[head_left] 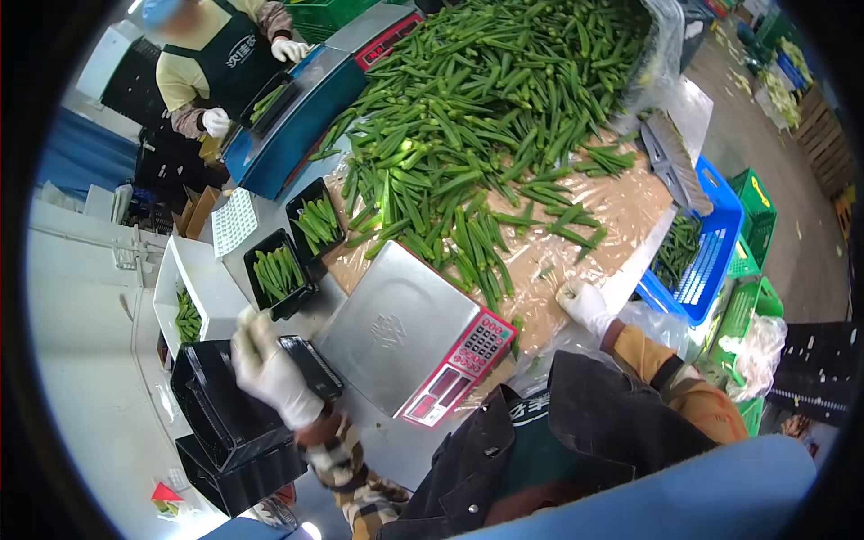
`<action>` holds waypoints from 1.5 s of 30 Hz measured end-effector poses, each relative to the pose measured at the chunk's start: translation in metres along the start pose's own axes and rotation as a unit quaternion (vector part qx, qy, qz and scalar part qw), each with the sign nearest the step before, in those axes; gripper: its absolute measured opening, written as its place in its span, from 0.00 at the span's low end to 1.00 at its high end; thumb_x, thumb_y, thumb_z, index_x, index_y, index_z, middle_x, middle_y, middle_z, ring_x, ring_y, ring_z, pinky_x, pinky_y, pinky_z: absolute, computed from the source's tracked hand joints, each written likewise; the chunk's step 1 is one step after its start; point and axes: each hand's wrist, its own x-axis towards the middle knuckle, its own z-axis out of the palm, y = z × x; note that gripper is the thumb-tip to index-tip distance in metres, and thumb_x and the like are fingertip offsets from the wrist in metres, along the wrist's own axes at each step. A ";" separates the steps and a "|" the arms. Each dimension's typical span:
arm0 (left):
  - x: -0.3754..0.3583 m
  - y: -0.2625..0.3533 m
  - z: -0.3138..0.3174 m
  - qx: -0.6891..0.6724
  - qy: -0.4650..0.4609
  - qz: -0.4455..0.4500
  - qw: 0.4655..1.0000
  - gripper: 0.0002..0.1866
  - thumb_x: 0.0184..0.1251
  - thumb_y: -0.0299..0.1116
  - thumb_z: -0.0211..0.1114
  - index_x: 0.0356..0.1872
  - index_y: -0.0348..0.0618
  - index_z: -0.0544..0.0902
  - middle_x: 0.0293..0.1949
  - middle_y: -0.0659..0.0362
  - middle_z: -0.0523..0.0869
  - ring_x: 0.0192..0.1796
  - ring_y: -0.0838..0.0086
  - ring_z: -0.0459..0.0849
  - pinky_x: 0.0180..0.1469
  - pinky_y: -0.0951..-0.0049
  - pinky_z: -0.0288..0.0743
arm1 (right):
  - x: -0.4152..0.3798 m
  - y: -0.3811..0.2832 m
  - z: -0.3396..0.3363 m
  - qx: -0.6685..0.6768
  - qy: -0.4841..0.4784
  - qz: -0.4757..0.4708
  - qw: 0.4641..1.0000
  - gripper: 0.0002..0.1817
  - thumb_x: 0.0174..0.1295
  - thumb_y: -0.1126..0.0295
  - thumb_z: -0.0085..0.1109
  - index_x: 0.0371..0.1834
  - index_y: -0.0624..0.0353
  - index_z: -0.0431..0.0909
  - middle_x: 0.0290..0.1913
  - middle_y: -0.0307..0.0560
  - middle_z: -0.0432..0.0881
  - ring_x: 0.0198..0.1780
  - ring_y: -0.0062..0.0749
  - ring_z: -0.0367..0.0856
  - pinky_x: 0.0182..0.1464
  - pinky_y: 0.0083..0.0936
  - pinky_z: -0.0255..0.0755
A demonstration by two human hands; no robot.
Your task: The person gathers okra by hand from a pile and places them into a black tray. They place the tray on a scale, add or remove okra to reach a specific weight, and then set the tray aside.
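My left hand (268, 371), in a white glove, is raised beside the stacked black trays (216, 396), its fingers stretched out and slightly blurred. No object shows in it. My right hand (587, 308), also gloved, rests near the front edge of the plastic-covered table (540, 261), its fingers curled with nothing visible in them. Between my hands sits a digital scale (396, 324) with a bare metal plate. Two black trays of okra, a nearer one (279, 273) and a farther one (317, 225), stand behind the scale. A large heap of okra (495, 99) covers the table beyond.
Across the table a co-worker (234, 63) in gloves holds a black tray of okra (268, 103) near a blue machine (288, 126). A dustpan-like scoop (670, 162) and a blue basket (711, 243) are at right. Green crates (751, 216) stand beyond.
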 end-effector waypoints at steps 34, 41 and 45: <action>-0.147 0.010 0.037 0.226 -0.310 0.078 0.920 0.08 0.56 0.27 0.73 0.38 0.41 0.88 0.35 0.54 0.86 0.39 0.59 0.84 0.44 0.62 0.78 | 0.043 0.013 -0.067 0.230 -0.371 -0.054 0.898 0.10 0.67 0.64 0.59 0.42 0.57 0.86 0.34 0.44 0.88 0.29 0.27 0.86 0.30 0.27 0.78; -0.155 0.053 0.051 0.063 -0.231 -0.126 0.963 0.11 0.67 0.21 0.65 0.49 0.34 0.86 0.41 0.57 0.87 0.42 0.74 0.85 0.48 0.73 0.80 | 0.153 0.044 -0.169 0.189 0.090 -0.157 0.965 0.11 0.63 0.66 0.63 0.45 0.57 0.86 0.40 0.51 0.88 0.43 0.43 0.87 0.49 0.33 0.79; -0.156 0.089 0.109 -0.139 -0.255 -0.254 0.922 0.18 0.71 0.19 0.61 0.61 0.33 0.77 0.39 0.62 0.85 0.40 0.80 0.82 0.48 0.79 0.78 | 0.206 0.035 -0.203 0.031 0.212 -0.147 0.966 0.11 0.60 0.67 0.62 0.44 0.50 0.87 0.44 0.46 0.86 0.50 0.45 0.83 0.52 0.35 0.77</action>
